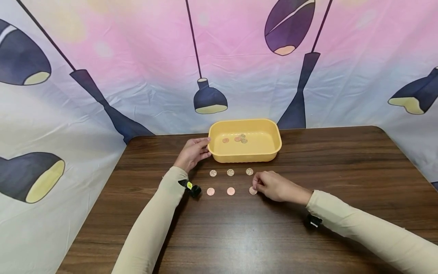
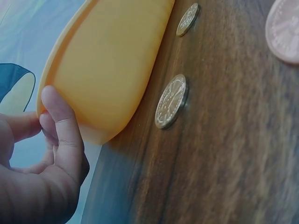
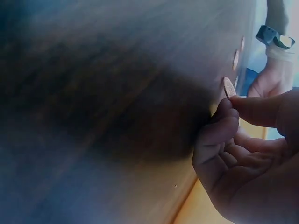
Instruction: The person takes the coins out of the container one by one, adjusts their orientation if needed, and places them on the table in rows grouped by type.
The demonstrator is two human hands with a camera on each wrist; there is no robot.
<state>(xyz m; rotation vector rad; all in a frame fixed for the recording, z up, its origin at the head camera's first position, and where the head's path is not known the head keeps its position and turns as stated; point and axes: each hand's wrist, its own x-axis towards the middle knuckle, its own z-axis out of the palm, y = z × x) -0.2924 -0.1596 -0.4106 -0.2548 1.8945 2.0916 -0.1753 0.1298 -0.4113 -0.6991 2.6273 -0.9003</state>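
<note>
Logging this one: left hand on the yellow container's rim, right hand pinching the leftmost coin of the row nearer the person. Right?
Not quite: the right hand pinches the rightmost coin of that row, as the head view shows. The left hand is indeed on the rim of the yellow container.

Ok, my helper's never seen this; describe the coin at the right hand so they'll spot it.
On the brown table, find the yellow tray, then two rows of coins in front. In the row farther from the tray, it's the rightmost coin, the only one the right hand touches.
</note>
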